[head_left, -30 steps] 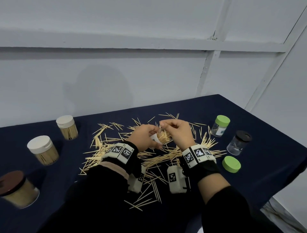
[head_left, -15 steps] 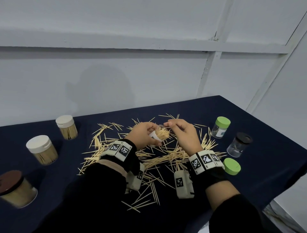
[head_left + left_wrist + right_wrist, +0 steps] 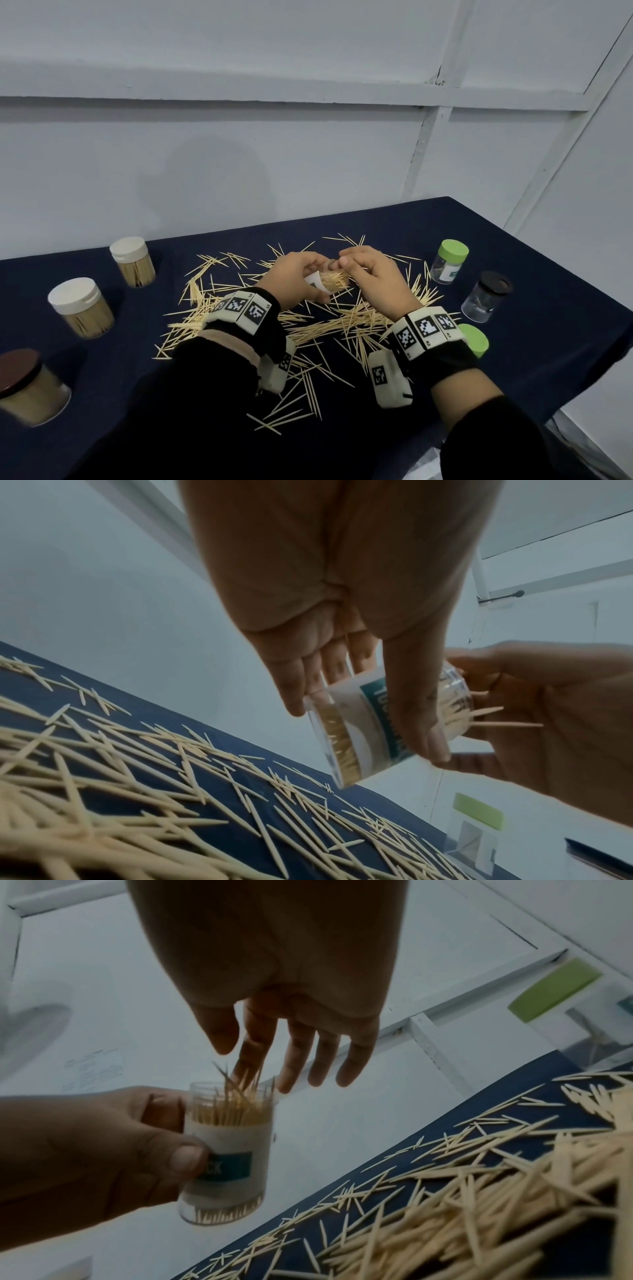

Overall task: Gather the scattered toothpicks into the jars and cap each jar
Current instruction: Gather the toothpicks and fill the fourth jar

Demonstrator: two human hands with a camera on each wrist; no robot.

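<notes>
My left hand grips a small clear jar with a white and teal label, held tilted above the pile. The jar is nearly full, and several toothpick tips stick out of its open mouth. My right hand hovers at the mouth with its fingers fairly straight, the index finger touching the protruding tips. It holds nothing that I can see. Scattered toothpicks cover the dark blue cloth under both hands. A loose green lid lies beside my right wrist.
A green-capped jar and a black-capped jar stand at the right. Two white-capped jars and a brown-lidded jar, all filled, stand at the left. The table's edge drops off at the right.
My right hand's fingers have come down onto the jar's mouth and straightened. My left hand has kept hold of the jar in about the same place.
</notes>
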